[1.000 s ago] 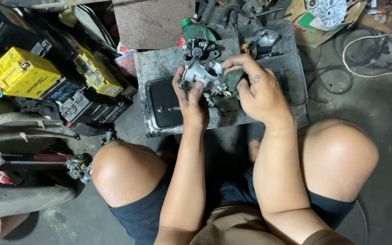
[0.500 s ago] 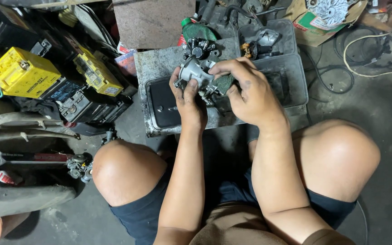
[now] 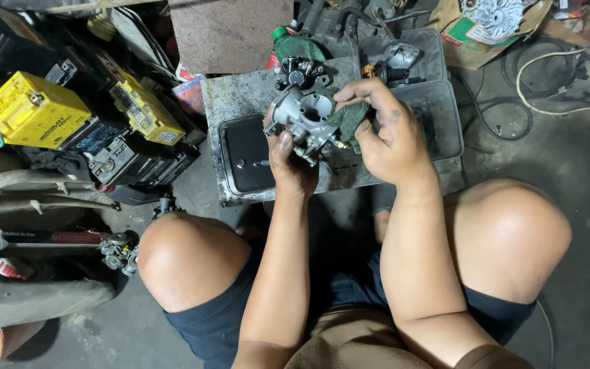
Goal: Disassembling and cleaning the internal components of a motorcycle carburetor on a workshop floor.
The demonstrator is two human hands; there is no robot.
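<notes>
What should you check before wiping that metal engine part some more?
1. Left hand has a firm grip under the metal engine part: ok.
2. Right hand presses the green rag on the part: ok.
3. Round opening faces up, in view: ok.
4. Part held above the grey tray: ok.
5. Opening clean inside: cannot tell.
</notes>
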